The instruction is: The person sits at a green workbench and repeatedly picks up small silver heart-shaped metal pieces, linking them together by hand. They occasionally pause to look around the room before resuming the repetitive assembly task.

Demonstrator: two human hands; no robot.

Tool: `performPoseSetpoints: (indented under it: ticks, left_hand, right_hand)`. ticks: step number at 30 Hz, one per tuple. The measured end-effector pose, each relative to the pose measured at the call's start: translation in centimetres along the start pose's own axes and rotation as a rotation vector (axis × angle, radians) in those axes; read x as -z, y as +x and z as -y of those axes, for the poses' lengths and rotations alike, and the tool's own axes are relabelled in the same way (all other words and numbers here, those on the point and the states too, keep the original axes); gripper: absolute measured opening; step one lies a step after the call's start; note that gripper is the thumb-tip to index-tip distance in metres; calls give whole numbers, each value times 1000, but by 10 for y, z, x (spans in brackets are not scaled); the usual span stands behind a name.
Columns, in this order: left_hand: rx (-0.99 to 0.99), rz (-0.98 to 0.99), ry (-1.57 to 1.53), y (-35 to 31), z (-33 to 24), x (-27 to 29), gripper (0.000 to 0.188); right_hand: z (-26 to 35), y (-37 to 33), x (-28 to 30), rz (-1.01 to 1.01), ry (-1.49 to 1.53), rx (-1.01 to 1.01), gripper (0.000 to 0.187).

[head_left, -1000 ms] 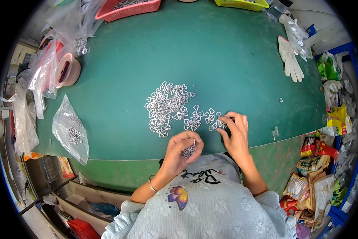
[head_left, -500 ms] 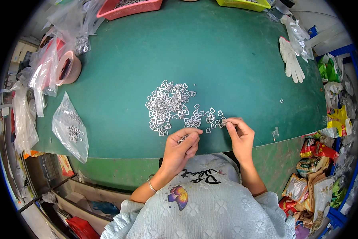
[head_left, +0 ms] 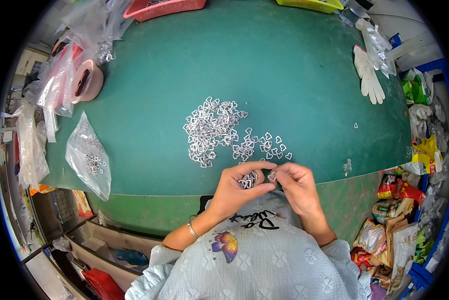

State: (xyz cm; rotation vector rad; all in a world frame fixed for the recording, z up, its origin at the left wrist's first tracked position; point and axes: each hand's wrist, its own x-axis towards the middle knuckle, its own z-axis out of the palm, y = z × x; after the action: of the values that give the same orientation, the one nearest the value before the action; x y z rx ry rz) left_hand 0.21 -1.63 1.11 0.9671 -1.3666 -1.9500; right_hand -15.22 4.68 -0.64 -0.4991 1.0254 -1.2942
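Note:
A loose pile of small silver heart-shaped rings (head_left: 212,127) lies on the green table, thinning out to the right. My left hand (head_left: 239,187) curls around a cluster of heart-shaped rings (head_left: 247,180) in its palm, just before the pile. Its thumb and forefinger tips reach toward my right hand (head_left: 297,185). Between the right thumb and fingers I pinch one heart-shaped ring (head_left: 272,176), held close to the left fingertips. Whether the left fingertips touch that ring cannot be made out.
A clear bag (head_left: 89,160) with more hearts lies at left, below a pink tub (head_left: 88,82). Red (head_left: 164,9) and yellow (head_left: 309,5) trays stand at the far edge. A white glove (head_left: 368,77) and one stray heart (head_left: 355,125) lie at right.
My right hand has drawn back from the scattered hearts toward my left with one heart pinched. My left hand has moved right and turned, showing the hearts in its palm.

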Motion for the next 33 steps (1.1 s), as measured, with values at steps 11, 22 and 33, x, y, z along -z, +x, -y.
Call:
performPoseSetpoints:
  ticks: [11,22,33]
  left_hand:
    - [280,-45,-411,-4,21,10,8]
    - [241,-28,-519,-1,16,10,14]
    - [100,-135,-167,6,1,5,22]
  right_hand:
    - [-2,33,18,-361,-1044,498,16]
    - [-16,55,23,-416,-1403,703,19]
    - [11,23,-5,-61,-86,114,14]
